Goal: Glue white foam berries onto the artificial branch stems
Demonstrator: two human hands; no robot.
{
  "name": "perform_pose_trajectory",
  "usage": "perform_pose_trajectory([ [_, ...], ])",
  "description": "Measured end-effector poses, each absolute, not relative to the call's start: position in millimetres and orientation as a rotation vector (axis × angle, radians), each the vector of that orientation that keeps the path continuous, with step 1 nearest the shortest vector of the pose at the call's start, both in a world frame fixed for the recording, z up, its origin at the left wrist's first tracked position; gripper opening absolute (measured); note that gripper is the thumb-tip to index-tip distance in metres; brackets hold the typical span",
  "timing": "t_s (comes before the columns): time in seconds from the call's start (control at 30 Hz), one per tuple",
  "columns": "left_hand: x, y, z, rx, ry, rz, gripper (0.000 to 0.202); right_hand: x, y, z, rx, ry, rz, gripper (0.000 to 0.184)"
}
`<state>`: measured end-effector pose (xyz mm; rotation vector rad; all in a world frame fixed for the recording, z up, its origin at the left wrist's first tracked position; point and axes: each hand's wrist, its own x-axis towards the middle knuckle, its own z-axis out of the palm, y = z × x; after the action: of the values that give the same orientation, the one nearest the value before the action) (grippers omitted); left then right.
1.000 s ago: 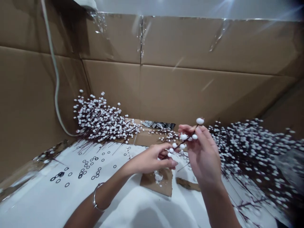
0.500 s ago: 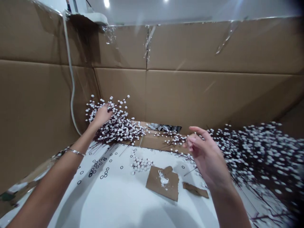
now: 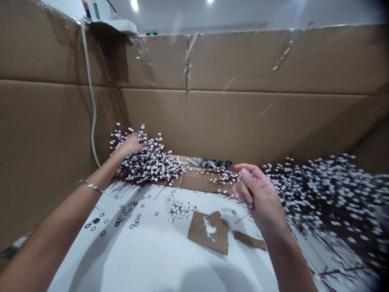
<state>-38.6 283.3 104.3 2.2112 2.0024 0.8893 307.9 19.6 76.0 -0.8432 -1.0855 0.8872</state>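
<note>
Well, the left hand [image 3: 131, 146] sits in a bunch of white-berried branches [image 3: 148, 164] at the back left corner of the bench [image 3: 146, 259], its grip buried, so I can't tell whether it closes on anything. That bunch runs lengthwise along the cardboard wall [image 3: 243, 125], its dark stem ends [image 3: 127, 182] pointing toward the bench's front edge. The right hand [image 3: 258, 198] hangs near the back edge, grip half-open and empty, just beside a larger mass of berry branches [image 3: 328, 194].
</note>
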Motion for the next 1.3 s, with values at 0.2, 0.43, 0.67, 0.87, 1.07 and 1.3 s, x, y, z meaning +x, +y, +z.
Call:
perform_pose_trajectory([
  [0.2,9,187,109,2.215,1.617,1.467,0.041,327,27,72,-0.867,-1.02,0.614,0.048],
  [0.43,79,90,91,2.098,1.116,1.442,0.021,379,51,61,-1.141,-1.083,0.292,0.024],
  [0.67,72,99,90,2.108,1.196,1.457,0.022,410,70,28,-2.151,-1.629,0.144,0.019],
  [0.87,52,123,87,2.137,1.417,1.402,0.026,386,91,0,-2.262,-1.799,0.171,0.038],
  [1.07,47,130,86,2.168,1.448,1.327,0.027,357,112,-39,-2.144,-1.951,0.173,0.05],
  [1.3,50,123,90,2.124,1.356,1.249,0.029,374,124,-51,-1.954,-1.734,0.103,0.018],
])
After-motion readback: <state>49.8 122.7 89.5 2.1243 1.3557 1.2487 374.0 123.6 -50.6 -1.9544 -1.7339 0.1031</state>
